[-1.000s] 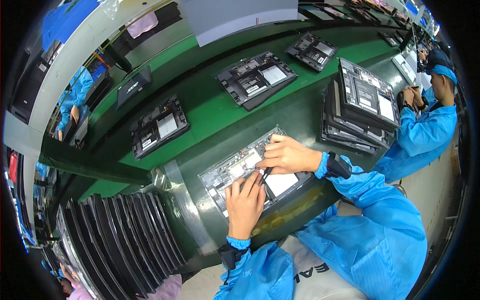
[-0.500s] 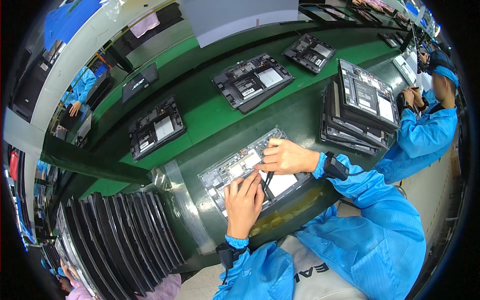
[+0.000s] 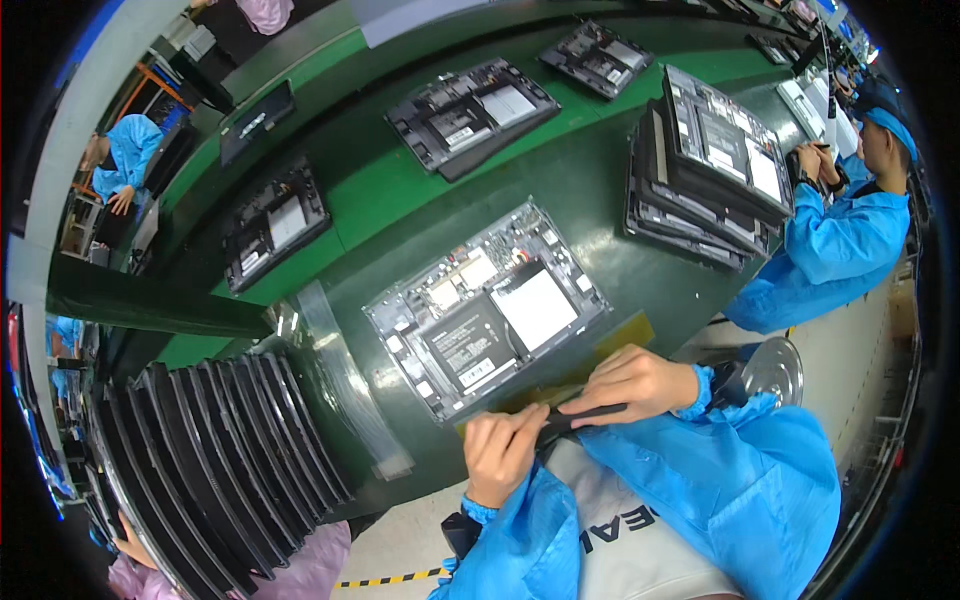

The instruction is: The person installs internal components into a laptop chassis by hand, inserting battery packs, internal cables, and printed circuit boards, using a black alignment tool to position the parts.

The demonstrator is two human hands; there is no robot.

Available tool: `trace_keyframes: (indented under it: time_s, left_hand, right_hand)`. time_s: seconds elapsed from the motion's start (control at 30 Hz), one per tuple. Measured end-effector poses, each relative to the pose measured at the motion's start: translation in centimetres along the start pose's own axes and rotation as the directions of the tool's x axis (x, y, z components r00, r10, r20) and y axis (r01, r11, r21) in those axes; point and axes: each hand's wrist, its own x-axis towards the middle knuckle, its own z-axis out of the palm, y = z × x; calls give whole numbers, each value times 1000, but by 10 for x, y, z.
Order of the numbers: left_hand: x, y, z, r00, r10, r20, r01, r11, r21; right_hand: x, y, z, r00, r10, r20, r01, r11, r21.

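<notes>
My left hand (image 3: 500,455) and my right hand (image 3: 640,385) are close together at the table's near edge, in front of my body. Both have fingers closed on a slim black object (image 3: 592,415), partly hidden by the fingers; its exact kind is not clear. Just beyond them an opened laptop base (image 3: 410,345) lies at a slant on the green table, touched by neither hand. Its circuit board, a black battery (image 3: 468,350) and a white rectangular panel (image 3: 535,308) are exposed.
A stack of opened laptop bases (image 3: 720,160) stands right. Upright black panels (image 3: 215,460) fill the lower left. More opened bases (image 3: 470,115) sit on the green belt beyond. Clear plastic strips (image 3: 345,370) lie left. A co-worker (image 3: 850,230) sits right, near a round metal stool (image 3: 775,372).
Both hands have drawn back from the laptop base toward my body, with the dark object now between them. The base's inside has come into full sight. The view has shifted slightly.
</notes>
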Motion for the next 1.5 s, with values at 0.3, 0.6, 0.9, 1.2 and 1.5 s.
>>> trace_keyframes:
  time_s: [0.3, 0.6, 0.9, 1.2, 1.5]
  left_hand:
    - [-63, 3, 33, 971, -237, -31, 237, 971, -4]
    - [-67, 3, 27, 937, -140, 320, 61, 968, 245]
    - [-64, 2, 22, 920, -160, 358, 80, 970, 228]
    - [-62, 3, 19, 886, -182, 425, 96, 972, 216]
    - [-60, 0, 18, 866, -187, 465, 104, 975, 199]
  right_hand:
    - [-62, 6, 67, 804, 493, -332, -421, 867, 266]
    - [-50, 15, 86, 819, 502, -278, -493, 863, 107]
    - [-33, 7, 87, 834, 503, -228, -483, 864, 139]
    - [-38, 9, 80, 750, 611, -251, -567, 791, 232]
    - [-32, 15, 85, 775, 590, -227, -538, 804, 252]
